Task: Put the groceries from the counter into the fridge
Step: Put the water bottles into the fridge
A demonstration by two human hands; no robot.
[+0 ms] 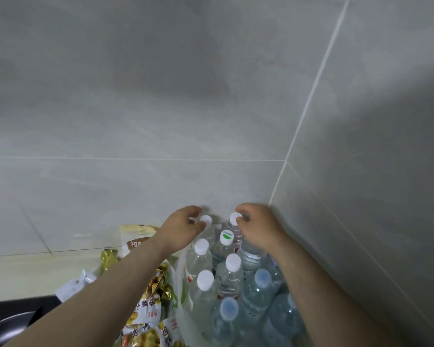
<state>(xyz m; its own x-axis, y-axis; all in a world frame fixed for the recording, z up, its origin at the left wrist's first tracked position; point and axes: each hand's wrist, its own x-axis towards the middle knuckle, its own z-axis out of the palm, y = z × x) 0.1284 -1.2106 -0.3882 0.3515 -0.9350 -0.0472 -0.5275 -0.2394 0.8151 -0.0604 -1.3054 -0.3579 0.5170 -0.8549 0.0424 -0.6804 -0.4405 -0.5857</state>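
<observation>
Several clear water bottles with white or pale blue caps stand packed in the counter corner. My left hand [183, 227] curls its thumb and fingers round the white cap of the far left bottle [207, 221]. My right hand [258, 227] pinches the white cap of the far right bottle [236, 219]. A bottle with a green-marked cap [226, 237] stands just in front of these two. Snack packets [150, 311] in gold and white wrappers lie left of the bottles, partly under my left forearm.
Grey tiled walls [161, 108] meet in a corner right behind the bottles. A cream packet [135, 236] leans on the back wall at left. A white packet [73, 286] lies on the pale counter [18, 276]. A dark pan [8, 329] is at lower left.
</observation>
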